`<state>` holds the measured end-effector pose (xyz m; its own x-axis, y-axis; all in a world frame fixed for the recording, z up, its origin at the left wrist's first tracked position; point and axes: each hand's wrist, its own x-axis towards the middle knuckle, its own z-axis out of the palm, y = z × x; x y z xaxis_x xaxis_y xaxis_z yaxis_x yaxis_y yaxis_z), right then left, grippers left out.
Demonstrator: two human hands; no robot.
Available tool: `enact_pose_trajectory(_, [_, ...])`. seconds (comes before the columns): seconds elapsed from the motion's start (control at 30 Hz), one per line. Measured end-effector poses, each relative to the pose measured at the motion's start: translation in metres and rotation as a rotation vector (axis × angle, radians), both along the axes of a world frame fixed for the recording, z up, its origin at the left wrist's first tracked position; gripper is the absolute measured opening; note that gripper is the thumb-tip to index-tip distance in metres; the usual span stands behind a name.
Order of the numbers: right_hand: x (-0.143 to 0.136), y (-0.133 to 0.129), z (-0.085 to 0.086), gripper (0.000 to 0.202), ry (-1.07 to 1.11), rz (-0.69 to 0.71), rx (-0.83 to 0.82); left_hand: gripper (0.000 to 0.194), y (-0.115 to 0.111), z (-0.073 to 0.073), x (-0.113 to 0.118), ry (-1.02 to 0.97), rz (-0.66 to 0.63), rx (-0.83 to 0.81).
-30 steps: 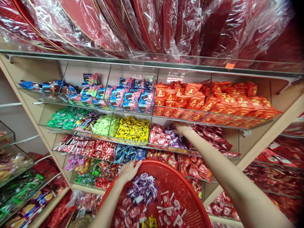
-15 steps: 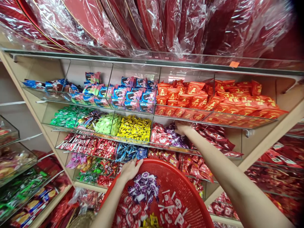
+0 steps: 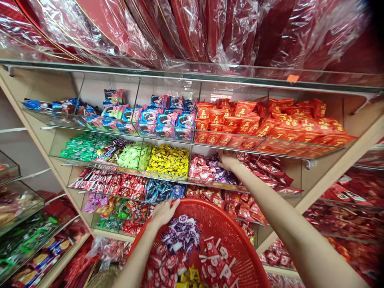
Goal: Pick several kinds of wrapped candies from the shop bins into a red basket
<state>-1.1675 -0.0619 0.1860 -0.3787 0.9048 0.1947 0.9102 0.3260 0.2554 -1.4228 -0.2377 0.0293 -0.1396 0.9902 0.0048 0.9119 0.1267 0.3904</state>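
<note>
My left hand (image 3: 164, 213) is closed over the rim of a round red plastic basket (image 3: 237, 230). Inside the basket lie purple-and-white wrapped candies (image 3: 181, 234), red-and-white candies (image 3: 163, 266), flat red packets on sticks (image 3: 214, 260) and a few yellow ones (image 3: 190, 277). My right hand (image 3: 228, 161) reaches into a glass shelf compartment and touches the purple candies (image 3: 220, 171) there. Its fingertips are partly hidden among the wrappers, so what they grip, if anything, cannot be made out.
Yellow candies (image 3: 168, 161) and red-and-white candies (image 3: 200, 167) share that shelf. Orange-red packets (image 3: 246, 120) fill the shelf just above my right hand, behind a glass front. A wooden side panel (image 3: 324, 180) slopes down at the right.
The view has shifted slightly, moving the shelves a little left. My right hand sits lower on the purple candies. My left hand still grips the basket rim.
</note>
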Motion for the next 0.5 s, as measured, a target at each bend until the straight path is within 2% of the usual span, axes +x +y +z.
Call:
enact_pose_trajectory(0.33, [-0.0021, -0.0056, -0.0006, 0.055, -0.026, 0.039, 0.075, 0.073, 0.0004, 0.0000, -0.0009, -0.010, -0.011, -0.003])
enact_pose_trajectory(0.5, [-0.0042, -0.0073, -0.0061, 0.049, -0.043, 0.061, 0.082, 0.074, 0.0006, -0.0005, -0.0008, 0.003, -0.014, 0.002])
